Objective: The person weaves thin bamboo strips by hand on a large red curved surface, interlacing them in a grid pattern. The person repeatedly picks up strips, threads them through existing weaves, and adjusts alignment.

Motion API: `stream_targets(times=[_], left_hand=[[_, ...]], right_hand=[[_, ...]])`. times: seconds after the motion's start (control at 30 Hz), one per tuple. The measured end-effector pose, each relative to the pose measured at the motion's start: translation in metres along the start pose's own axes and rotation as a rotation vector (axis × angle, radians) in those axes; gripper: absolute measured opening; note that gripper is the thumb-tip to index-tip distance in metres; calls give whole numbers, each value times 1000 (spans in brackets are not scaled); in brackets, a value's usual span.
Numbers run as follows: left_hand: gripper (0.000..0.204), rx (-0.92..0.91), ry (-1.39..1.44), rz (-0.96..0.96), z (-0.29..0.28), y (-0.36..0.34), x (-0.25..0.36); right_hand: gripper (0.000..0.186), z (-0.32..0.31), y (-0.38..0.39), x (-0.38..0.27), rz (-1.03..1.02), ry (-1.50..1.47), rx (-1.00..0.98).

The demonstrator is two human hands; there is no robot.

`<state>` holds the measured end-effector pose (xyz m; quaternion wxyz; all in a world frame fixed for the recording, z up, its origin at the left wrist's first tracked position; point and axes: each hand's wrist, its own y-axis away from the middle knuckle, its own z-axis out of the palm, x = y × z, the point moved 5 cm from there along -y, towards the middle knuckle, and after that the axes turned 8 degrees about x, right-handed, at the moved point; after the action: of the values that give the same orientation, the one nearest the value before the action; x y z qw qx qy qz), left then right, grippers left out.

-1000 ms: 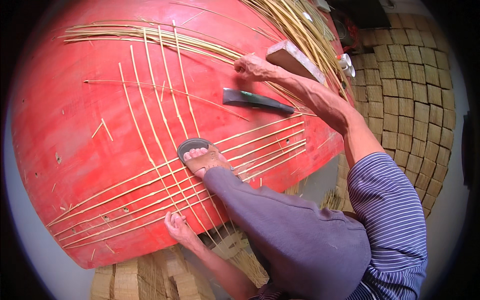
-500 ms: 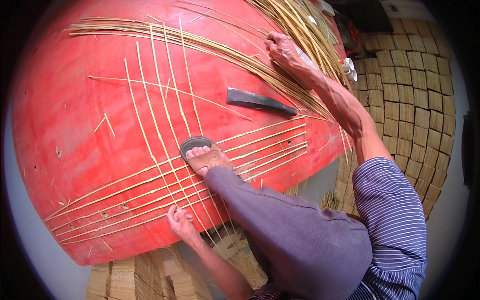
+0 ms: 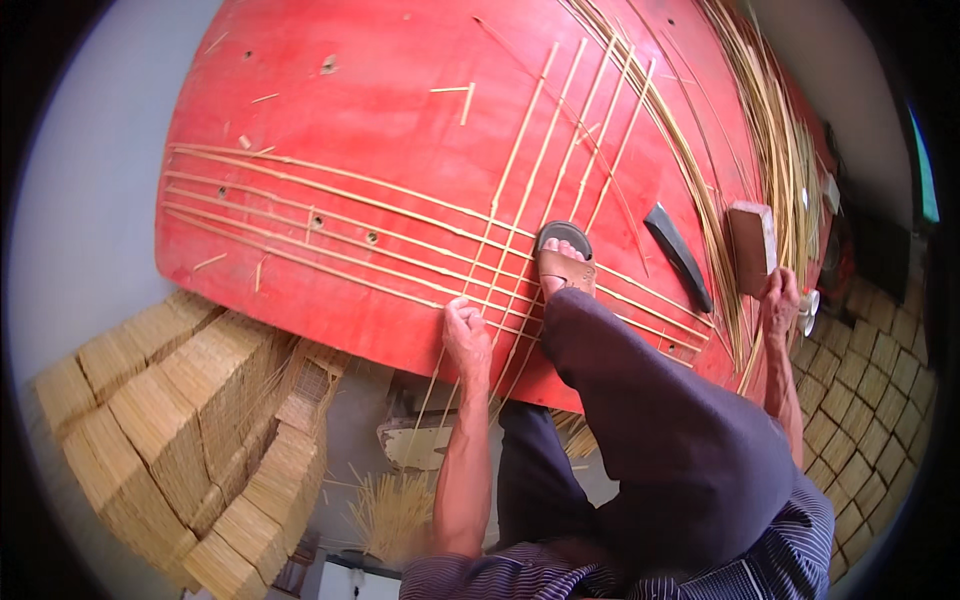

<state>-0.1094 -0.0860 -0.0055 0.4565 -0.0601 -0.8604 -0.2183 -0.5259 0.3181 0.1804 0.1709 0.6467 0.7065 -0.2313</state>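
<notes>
My left hand, fingers curled, touches bamboo strips at the red board's near edge; what it may grip is too small to tell. Crossed strips form an open grid, pinned under a sandalled foot. My right hand is curled at the lower end of a rectangular block, by a long bundle of bamboo strips; what its fingers hold is unclear. A dark flat bladed tool lies between the grid and the block.
Stacks of woven bamboo squares stand below the board at left, and more lie at right. Loose slivers are on the floor. White cylinders sit beside the board's right edge. A pale wall is at left.
The view has swung, putting the board's grid farther right. My right hand has moved from over the block to its lower end. My left hand stays by the near strips.
</notes>
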Motion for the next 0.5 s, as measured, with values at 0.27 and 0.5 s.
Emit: stream_targets(times=[0.27,0.5], left_hand=[[23,90,-19,68,12,1,6],[21,108,15,56,27,-8,10]], right_hand=[[12,80,51,-197,-87,-312,-557],[20,178,33,-342,-130,-377,-1001]])
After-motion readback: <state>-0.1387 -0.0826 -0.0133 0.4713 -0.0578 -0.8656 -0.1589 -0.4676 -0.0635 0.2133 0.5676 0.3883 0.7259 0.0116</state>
